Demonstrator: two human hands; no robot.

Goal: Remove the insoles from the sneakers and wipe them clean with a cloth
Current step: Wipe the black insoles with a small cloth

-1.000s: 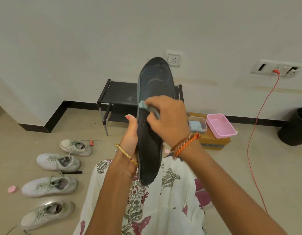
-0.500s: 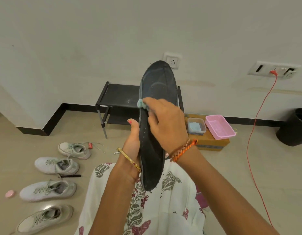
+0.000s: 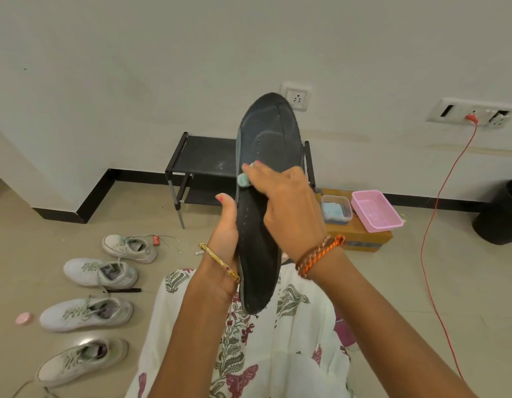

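Between both hands: insole mid-wipe

Up in front of chest, dark insole (image 3: 262, 202) held upright, toe end high. Best done with firm strokes along full length, heel included, cloth refolded when soiled. Left hand (image 3: 224, 239) curled round left edge, thumb up, gripping. Right hand (image 3: 286, 208) fingers bunched, pinching small teal cloth (image 3: 243, 180) against insole face. Below left hand, four sneakers (image 3: 101, 272) on floor

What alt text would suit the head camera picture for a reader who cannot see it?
A person's left hand holds a dark insole upright while the right hand rubs a small pale-blue cloth against it. Four white sneakers lie on the floor at left.
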